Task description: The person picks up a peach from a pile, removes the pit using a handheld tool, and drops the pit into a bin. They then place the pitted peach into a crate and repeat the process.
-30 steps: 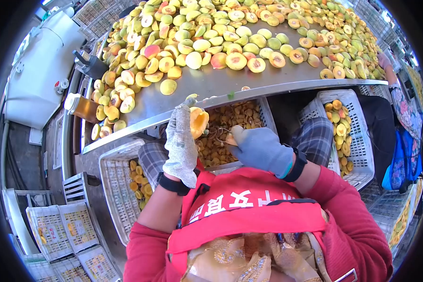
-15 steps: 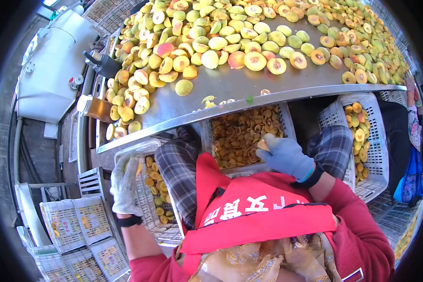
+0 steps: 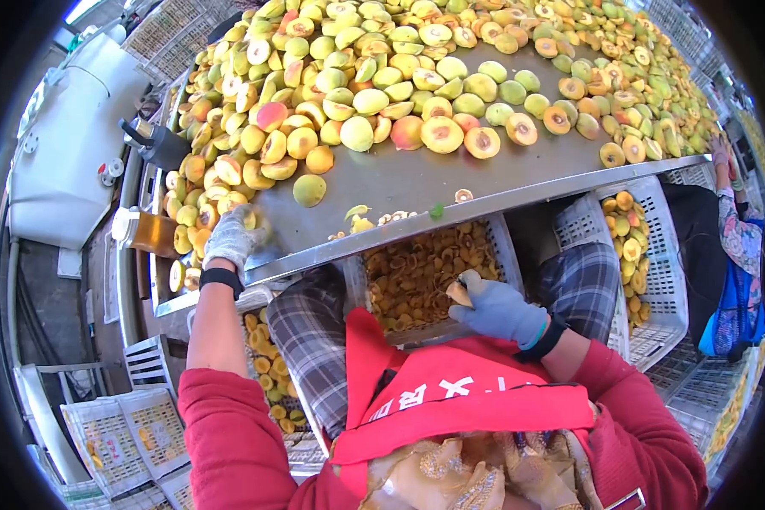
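My left hand (image 3: 231, 238), in a pale knitted glove, is at the front left of the metal table (image 3: 382, 189), against the heap of halved peaches (image 3: 340, 81). Its fingers close round a peach half (image 3: 250, 219), mostly covered and slightly blurred. In a blue-grey glove, my right hand (image 3: 506, 310) grips a small tool with a tan, wood-like handle (image 3: 459, 294); its working end is not clear. That hand is above the near right part of a crate (image 3: 508, 255) of peelings and fruit scraps (image 3: 425, 276) between my knees.
Crates of peach halves stand by my left leg (image 3: 293, 438) and right leg (image 3: 667, 289). A jar of amber liquid (image 3: 149, 234) and a black device (image 3: 157, 144) sit at the table's left edge. Another person's patterned sleeve (image 3: 735, 242) shows at far right.
My left hand has risen from above the left crate to the peaches on the table. My right hand stays over the scraps crate with the tool, slightly lower. The view has shifted slightly.
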`<act>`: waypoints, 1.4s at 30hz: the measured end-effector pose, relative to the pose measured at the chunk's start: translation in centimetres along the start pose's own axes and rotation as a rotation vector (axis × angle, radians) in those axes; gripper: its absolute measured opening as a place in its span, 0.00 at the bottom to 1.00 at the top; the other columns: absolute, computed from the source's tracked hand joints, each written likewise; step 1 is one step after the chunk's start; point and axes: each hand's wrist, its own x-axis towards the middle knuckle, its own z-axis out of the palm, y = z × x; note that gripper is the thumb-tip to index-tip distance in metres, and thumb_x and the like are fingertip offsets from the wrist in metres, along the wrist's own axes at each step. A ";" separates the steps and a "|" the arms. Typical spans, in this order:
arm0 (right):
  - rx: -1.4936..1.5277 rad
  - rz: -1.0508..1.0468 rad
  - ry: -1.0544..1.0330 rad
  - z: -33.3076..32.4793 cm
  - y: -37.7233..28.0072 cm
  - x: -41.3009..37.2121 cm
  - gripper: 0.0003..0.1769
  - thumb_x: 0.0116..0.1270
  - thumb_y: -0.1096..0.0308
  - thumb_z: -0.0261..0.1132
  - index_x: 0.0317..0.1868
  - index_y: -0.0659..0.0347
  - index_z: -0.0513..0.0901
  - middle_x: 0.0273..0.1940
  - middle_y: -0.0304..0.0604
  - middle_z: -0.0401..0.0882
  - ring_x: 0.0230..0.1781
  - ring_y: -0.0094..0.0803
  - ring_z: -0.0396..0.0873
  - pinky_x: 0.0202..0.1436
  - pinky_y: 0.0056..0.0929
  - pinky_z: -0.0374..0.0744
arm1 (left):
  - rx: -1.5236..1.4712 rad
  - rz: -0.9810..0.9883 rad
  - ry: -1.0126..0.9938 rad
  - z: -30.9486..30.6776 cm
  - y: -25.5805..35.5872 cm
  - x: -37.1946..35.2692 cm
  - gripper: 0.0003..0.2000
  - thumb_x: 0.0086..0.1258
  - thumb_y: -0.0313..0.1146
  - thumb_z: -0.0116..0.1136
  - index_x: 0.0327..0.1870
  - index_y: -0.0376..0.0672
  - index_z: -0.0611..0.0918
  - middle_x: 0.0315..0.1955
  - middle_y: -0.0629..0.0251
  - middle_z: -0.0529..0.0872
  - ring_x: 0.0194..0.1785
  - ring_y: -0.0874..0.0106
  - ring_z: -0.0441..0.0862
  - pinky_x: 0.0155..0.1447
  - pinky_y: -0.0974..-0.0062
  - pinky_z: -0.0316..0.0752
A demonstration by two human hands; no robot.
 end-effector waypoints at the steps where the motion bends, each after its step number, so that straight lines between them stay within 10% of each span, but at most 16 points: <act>1: 0.056 -0.010 0.010 0.2 0.2 0.1 0.24 0.61 0.52 0.60 0.48 0.64 0.69 0.39 0.62 0.79 0.38 0.57 0.79 0.43 0.47 0.77 | 0.035 0.013 0.010 0.0 0.5 -0.4 0.28 0.57 0.46 0.60 0.61 0.49 0.72 0.54 0.51 0.77 0.57 0.56 0.75 0.60 0.64 0.70; 10: 0.912 0.053 -0.134 -2.3 -2.9 -0.6 0.14 0.64 0.60 0.62 0.43 0.60 0.73 0.27 0.36 0.75 0.23 0.19 0.73 0.27 0.20 0.75 | -0.347 0.035 0.189 1.8 4.1 -3.6 0.19 0.61 0.43 0.60 0.50 0.43 0.80 0.42 0.55 0.85 0.46 0.61 0.83 0.51 0.69 0.75; 25: 1.230 -0.041 0.035 -3.6 -3.8 -2.3 0.12 0.67 0.59 0.59 0.42 0.60 0.74 0.26 0.39 0.77 0.20 0.26 0.76 0.22 0.25 0.77 | -0.670 0.166 0.221 4.4 5.1 -3.5 0.22 0.58 0.28 0.63 0.56 0.37 0.77 0.38 0.63 0.83 0.37 0.77 0.79 0.42 0.80 0.74; 32: 1.345 -0.161 0.108 -3.9 -5.5 0.0 0.13 0.70 0.59 0.55 0.43 0.61 0.75 0.31 0.40 0.77 0.22 0.27 0.76 0.26 0.24 0.77 | -1.267 0.417 -0.402 -1.7 14.8 -14.8 0.23 0.59 0.22 0.59 0.58 0.36 0.74 0.45 0.66 0.81 0.40 0.77 0.78 0.46 0.80 0.74; 35: 1.307 -0.227 -0.082 -4.6 -6.2 -1.3 0.15 0.71 0.57 0.53 0.45 0.61 0.75 0.33 0.40 0.77 0.25 0.27 0.78 0.28 0.24 0.78 | -1.523 0.383 -0.467 0.7 15.4 -16.3 0.22 0.67 0.32 0.56 0.61 0.38 0.71 0.55 0.64 0.75 0.55 0.72 0.73 0.63 0.73 0.66; 42: 1.485 -0.239 -0.100 -1.7 -8.7 -3.4 0.15 0.72 0.58 0.54 0.49 0.60 0.72 0.32 0.39 0.77 0.32 0.26 0.78 0.36 0.24 0.79 | -1.784 0.441 -0.337 5.0 17.5 -19.0 0.31 0.62 0.55 0.58 0.61 0.47 0.68 0.39 0.66 0.78 0.37 0.75 0.77 0.32 0.76 0.73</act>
